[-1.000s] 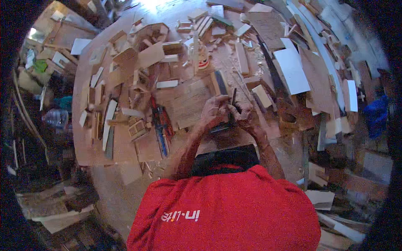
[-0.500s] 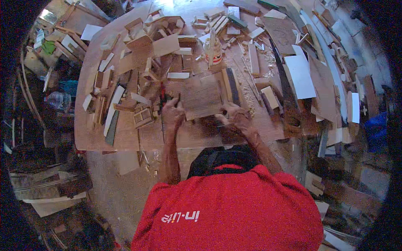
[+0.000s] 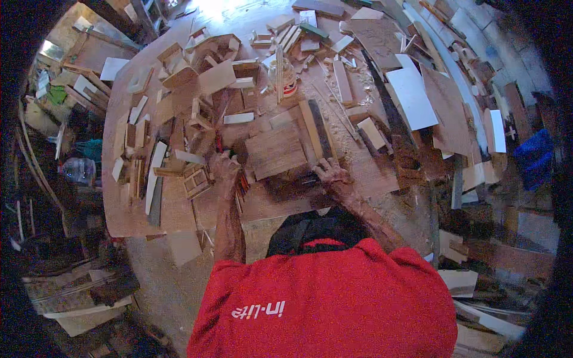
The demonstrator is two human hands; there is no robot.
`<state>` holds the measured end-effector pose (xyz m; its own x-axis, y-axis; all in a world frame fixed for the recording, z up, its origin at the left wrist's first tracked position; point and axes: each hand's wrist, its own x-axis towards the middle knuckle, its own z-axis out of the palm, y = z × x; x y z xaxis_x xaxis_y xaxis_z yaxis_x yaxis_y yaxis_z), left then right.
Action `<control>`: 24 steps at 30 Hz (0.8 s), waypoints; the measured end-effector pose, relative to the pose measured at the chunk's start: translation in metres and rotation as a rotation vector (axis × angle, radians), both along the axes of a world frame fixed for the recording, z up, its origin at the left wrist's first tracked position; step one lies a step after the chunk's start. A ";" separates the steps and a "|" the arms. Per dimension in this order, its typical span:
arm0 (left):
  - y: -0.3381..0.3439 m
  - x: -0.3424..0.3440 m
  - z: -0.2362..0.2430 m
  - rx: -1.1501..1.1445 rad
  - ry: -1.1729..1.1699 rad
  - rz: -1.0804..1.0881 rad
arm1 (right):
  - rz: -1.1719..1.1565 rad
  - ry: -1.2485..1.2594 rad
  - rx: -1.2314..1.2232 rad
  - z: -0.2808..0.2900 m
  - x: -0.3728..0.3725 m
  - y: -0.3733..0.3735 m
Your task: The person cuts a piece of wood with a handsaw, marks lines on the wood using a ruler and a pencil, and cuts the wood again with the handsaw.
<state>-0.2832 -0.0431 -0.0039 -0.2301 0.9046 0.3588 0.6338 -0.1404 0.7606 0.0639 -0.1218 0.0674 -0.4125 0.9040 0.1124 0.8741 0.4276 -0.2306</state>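
My left hand is bent among red and dark tools left of a square wooden board; its fingers look closed on something I cannot make out. My right hand rests at the board's right, near the lower end of a wood strip with a dark face, its fingers apart and slightly curled over a shadowed dark area. A glass jar with sticks stands beyond the board. Small wooden frames lie to the left.
The worktable holds several offcuts, shavings, a white sheet and long boards at the right. Wood scraps pile at both sides, with a blue object at the far right and a plastic bottle at the left.
My hands were together at the middle with a dark slim object, then parted. My left hand has moved left to the tools; my right hand has moved to the board's right edge.
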 end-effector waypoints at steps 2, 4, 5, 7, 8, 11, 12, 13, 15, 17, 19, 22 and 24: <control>-0.001 0.003 0.007 0.017 0.029 -0.023 | -0.022 -0.017 0.028 0.004 0.000 -0.001; 0.004 0.006 0.017 -0.143 0.313 0.035 | -0.022 0.041 -0.074 0.013 -0.003 -0.006; 0.007 0.007 0.022 -0.223 0.454 0.067 | -0.021 0.069 0.008 0.018 -0.006 -0.008; 0.007 0.008 0.031 -0.309 0.595 0.106 | 0.086 0.250 0.192 0.029 -0.013 -0.012; 0.005 0.009 0.036 -0.187 0.600 0.109 | 0.095 0.256 0.173 0.035 -0.019 -0.013; -0.008 0.010 0.055 -0.163 0.480 0.098 | 0.240 0.305 0.183 0.046 -0.046 -0.013; -0.015 0.008 0.064 -0.253 0.355 0.078 | 0.292 0.325 0.128 0.047 -0.058 -0.012; -0.022 0.007 0.074 -0.256 0.359 0.101 | 0.360 0.338 0.089 0.048 -0.071 -0.011; -0.037 0.007 0.093 -0.291 0.391 0.173 | 0.380 0.303 0.054 0.044 -0.101 -0.005; -0.048 0.002 0.113 -0.332 0.295 0.165 | 0.470 0.227 0.089 0.037 -0.128 0.005; -0.058 -0.005 0.123 -0.376 0.209 0.153 | 0.501 0.324 0.137 0.029 -0.152 0.015; -0.070 -0.022 0.119 -0.227 0.436 0.009 | 0.583 0.070 -0.234 0.011 -0.180 0.027; -0.079 -0.030 0.101 -0.343 0.051 0.135 | 0.543 0.081 -0.089 -0.005 -0.194 0.029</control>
<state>-0.3133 -0.1220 0.0973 -0.3447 0.9371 0.0544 0.6680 0.2042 0.7156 -0.1302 -0.0924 0.0623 -0.8153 0.5710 0.0962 0.5110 0.7877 -0.3441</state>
